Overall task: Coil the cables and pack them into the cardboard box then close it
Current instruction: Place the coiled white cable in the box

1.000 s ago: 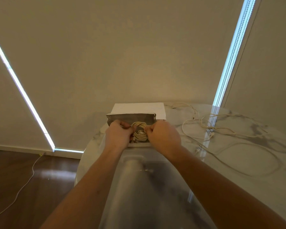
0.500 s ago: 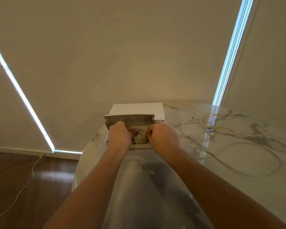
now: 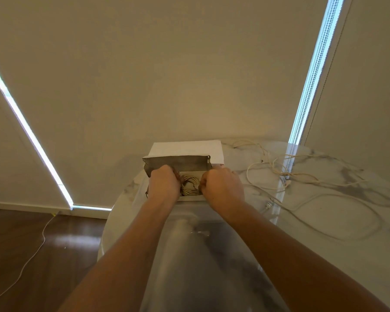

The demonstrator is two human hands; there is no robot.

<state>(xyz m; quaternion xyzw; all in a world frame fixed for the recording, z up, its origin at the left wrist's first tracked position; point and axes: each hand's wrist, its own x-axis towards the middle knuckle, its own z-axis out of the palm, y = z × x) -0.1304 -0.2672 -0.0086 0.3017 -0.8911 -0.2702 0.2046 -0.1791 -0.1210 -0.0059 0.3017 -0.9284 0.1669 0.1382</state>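
Observation:
A small cardboard box (image 3: 177,163) stands open at the far edge of the marble table (image 3: 324,255), its white lid (image 3: 185,148) folded back. A coiled cream cable (image 3: 190,185) lies inside the box. My left hand (image 3: 164,184) and my right hand (image 3: 222,186) flank the coil, fingers curled down onto its two sides inside the box. The fingertips are hidden. Loose cream cables (image 3: 302,179) sprawl over the table to the right of the box.
The table ends just left of the box, above a dark wooden floor (image 3: 20,255) where a thin white cord (image 3: 32,255) trails. A pale wall and roller blinds stand right behind the box.
The coil has gone down from rim height into the box with both hands on it. My right hand has shifted a little to the right.

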